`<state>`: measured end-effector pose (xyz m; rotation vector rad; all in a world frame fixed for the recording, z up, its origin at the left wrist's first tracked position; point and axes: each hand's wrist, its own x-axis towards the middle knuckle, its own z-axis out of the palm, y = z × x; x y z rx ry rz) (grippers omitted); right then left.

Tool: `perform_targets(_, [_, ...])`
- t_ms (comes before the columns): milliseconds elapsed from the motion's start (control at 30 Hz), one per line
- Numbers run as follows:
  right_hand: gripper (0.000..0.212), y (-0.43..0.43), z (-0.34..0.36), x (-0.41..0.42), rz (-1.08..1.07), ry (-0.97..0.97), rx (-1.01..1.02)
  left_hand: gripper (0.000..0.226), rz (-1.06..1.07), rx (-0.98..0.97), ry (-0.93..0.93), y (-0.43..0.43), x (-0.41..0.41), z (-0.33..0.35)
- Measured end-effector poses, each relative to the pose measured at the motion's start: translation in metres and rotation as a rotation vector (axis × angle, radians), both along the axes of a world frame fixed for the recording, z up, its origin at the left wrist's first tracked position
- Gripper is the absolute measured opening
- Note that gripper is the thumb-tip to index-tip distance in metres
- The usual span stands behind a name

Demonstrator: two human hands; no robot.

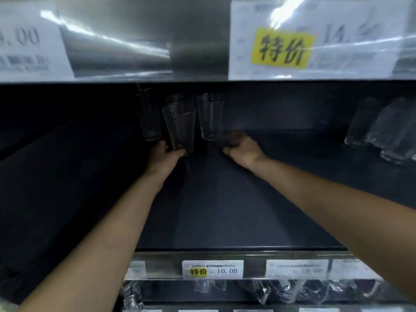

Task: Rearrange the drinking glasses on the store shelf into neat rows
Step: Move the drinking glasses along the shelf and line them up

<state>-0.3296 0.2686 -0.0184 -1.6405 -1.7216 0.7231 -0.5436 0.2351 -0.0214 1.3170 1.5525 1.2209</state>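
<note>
Several clear tall drinking glasses stand deep on the dark shelf point(213, 210). My left hand point(163, 157) grips the base of the front glass point(179, 129). Behind it stand another glass point(177, 99) and, to the left, a dim one point(148, 118). A further glass point(209, 115) stands just right of them. My right hand point(242, 148) lies beside that glass's base with its fingers curled; motion blur hides whether it holds anything.
More clear glasses point(382, 129) cluster at the shelf's far right. The upper shelf edge carries price labels point(281, 50) right above the opening. A price strip with labels point(212, 269) runs along the shelf's front edge, with bagged glassware point(270, 289) on the shelf below.
</note>
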Motion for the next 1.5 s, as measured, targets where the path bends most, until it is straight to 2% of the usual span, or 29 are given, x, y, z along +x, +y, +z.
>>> perform_targets(67, [0.056, -0.021, 0.005, 0.017, 0.036, 0.008, -0.054, 0.017, -0.001, -0.038, -0.008, -0.022, 0.006, 0.007])
perform_targets(167, [0.046, -0.055, 0.012, 0.046, 0.077, 0.037, -0.113, 0.005, -0.029, -0.078, 0.013, -0.049, 0.016, 0.016])
perform_targets(267, [0.039, -0.094, 0.020, 0.077, 0.089, 0.066, -0.127, 0.018, -0.073, -0.088, 0.034, -0.069, 0.030, 0.022])
perform_targets(367, [0.031, -0.133, 0.024, 0.110, 0.030, 0.075, -0.107, 0.013, -0.182, -0.042, 0.054, -0.089, 0.057, 0.025])
perform_targets(533, [0.018, -0.204, 0.028, 0.163, -0.183, 0.214, 0.050, 0.010, -0.372, 0.016, 0.003, -0.117, 0.109, 0.032])
perform_targets(833, [0.018, -0.320, 0.019, 0.245, -0.550, 0.331, 0.188, 0.014, -0.644, 0.041, -0.124, -0.146, 0.226, 0.030])
perform_targets(1133, [0.016, -0.368, 0.020, 0.345, -0.708, 0.398, 0.287, 0.012, -0.798, 0.023, -0.112, -0.180, 0.349, 0.035])
perform_targets(1367, [0.016, -0.378, 0.023, 0.463, -0.714, 0.409, 0.279, 0.008, -0.799, 0.007, -0.098, -0.201, 0.468, 0.033])
perform_targets(1500, [0.016, -0.372, 0.028, 0.533, -0.708, 0.378, 0.281, 0.019, -0.778, 0.013, -0.083, -0.208, 0.543, 0.027])
